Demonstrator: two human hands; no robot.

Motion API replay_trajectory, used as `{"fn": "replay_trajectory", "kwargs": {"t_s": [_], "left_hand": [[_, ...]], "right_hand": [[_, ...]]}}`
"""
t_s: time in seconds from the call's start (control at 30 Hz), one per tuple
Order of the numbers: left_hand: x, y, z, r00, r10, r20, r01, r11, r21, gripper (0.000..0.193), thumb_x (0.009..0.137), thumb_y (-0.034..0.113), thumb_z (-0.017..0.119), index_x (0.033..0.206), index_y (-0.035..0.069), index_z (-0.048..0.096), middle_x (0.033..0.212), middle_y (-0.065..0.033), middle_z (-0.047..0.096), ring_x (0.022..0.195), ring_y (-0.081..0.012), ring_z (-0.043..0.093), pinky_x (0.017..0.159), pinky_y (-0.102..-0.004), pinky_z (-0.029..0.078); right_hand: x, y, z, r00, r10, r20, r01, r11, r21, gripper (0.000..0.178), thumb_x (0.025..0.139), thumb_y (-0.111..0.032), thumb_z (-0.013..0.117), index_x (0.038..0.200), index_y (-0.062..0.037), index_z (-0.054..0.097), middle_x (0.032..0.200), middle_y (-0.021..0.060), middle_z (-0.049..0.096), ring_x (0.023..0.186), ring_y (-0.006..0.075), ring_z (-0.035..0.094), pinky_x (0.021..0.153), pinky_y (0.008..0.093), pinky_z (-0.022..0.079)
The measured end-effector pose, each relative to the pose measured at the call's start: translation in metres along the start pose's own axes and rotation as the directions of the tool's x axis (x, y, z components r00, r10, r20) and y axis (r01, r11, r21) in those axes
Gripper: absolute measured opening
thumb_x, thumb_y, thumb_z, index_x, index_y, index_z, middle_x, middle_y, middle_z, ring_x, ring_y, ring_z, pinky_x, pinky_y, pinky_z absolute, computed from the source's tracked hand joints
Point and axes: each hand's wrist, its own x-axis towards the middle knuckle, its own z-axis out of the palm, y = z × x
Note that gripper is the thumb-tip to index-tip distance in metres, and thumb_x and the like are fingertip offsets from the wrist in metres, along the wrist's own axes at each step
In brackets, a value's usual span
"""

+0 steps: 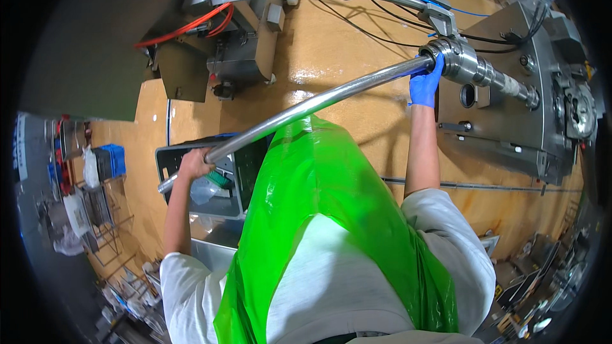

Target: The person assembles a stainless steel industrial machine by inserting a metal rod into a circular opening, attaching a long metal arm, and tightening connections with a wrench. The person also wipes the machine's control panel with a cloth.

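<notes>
– Tan flooring (pixel 376 134) is seen below; what is set on it to the right?

– A stainless-steel machine (pixel 500 130), from which a steel coupling (pixel 454 57) is reached out toward the middle.

– And where is the steel pipe (pixel 319 102) placed?

– It is slanted across the scene, its far right end met by the coupling, its near left end held over a grey crate (pixel 240 196).

– How are the hands set?

– Around the pipe's near end the bare left hand (pixel 194 164) is wrapped. At the coupling, the blue-gloved right hand (pixel 426 88) is placed; how tightly it is closed cannot be told.
</notes>
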Motion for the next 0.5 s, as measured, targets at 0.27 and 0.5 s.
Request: {"fn": "replay_trajectory", "kwargs": {"t_s": [0.27, 0.5], "left_hand": [[-0.012, -0.015, 0.041, 0.957, -0.094, -0.276, 0.079, 0.995, -0.065, 0.054, 0.072, 0.035, 0.07, 0.12, 0.013, 0.059, 0.112, -0.0146, 0.065, 0.106, -0.0331, 0.061, 0.089, -0.0458, 0.048], [-0.09, 0.069, 0.086, 0.633, -0.064, -0.771, 0.024, 0.998, -0.063, 0.063, 0.073, 0.03, 0.075, 0.129, 0.019, 0.048, 0.119, -0.0082, 0.053, 0.122, -0.0279, 0.048, 0.108, -0.0513, 0.03]], "right_hand": [[0.006, 0.003, -0.001, 0.984, 0.024, 0.177, -0.005, 0.995, -0.104, 0.037, 0.081, -0.036, 0.071, 0.106, -0.0104, 0.065, 0.101, 0.0057, 0.068, 0.091, 0.0226, 0.063, 0.087, 0.041, 0.052], [0.026, 0.001, -0.016, 0.99, 0.086, 0.115, -0.078, 0.994, -0.075, 0.043, 0.075, -0.039, 0.075, 0.102, -0.0055, 0.066, 0.102, 0.0094, 0.069, 0.094, 0.0237, 0.065, 0.092, 0.0428, 0.052]]}}
